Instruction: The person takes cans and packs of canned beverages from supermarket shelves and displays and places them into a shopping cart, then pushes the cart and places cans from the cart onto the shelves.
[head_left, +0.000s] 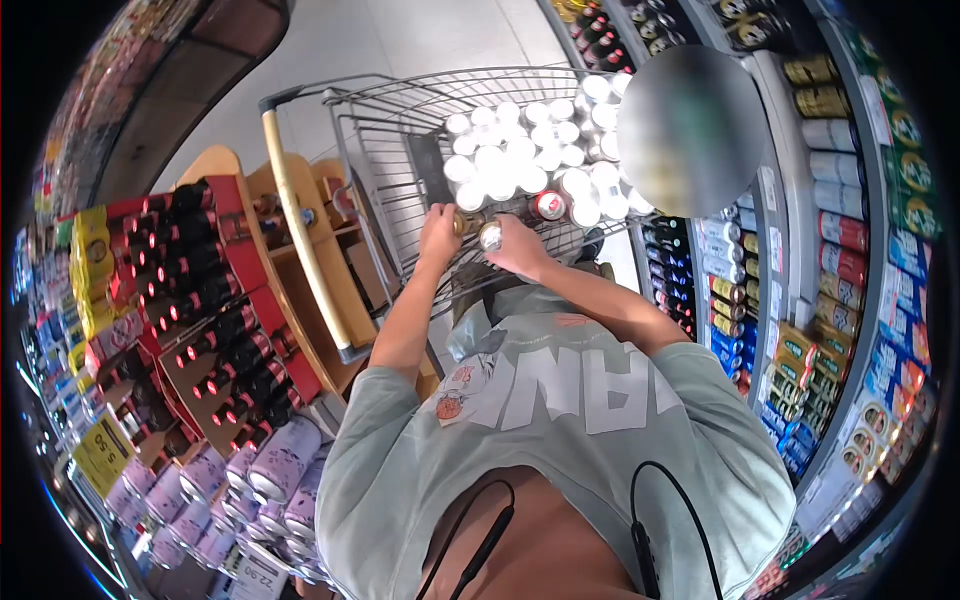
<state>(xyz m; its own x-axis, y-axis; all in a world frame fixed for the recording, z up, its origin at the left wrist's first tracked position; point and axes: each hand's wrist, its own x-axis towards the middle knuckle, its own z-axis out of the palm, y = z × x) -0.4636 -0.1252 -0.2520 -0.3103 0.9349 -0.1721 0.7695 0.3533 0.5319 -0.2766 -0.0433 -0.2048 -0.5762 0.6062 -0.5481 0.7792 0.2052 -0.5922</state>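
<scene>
A metal shopping cart [355, 120] stands in front of me, with several overexposed white-looking cans [505, 165] packed inside. At the cart's near side my left hand [438, 238] is closed around a gold can [464, 224]. Right beside it, my right hand [518, 248] is wrapped around a can with a silver top [490, 237]. A can with a red-rimmed top [549, 205] sits in the cart just beyond my right hand. The lower parts of both held cans are hidden by my fingers and the wire.
The cart's pale handle [290, 220] is on the left. Behind it stand a wooden display [270, 270] and a red rack of dark bottles [215, 260]. Shelves of cans [835, 240] line the right. A blurred round patch covers the area past the cart's right end.
</scene>
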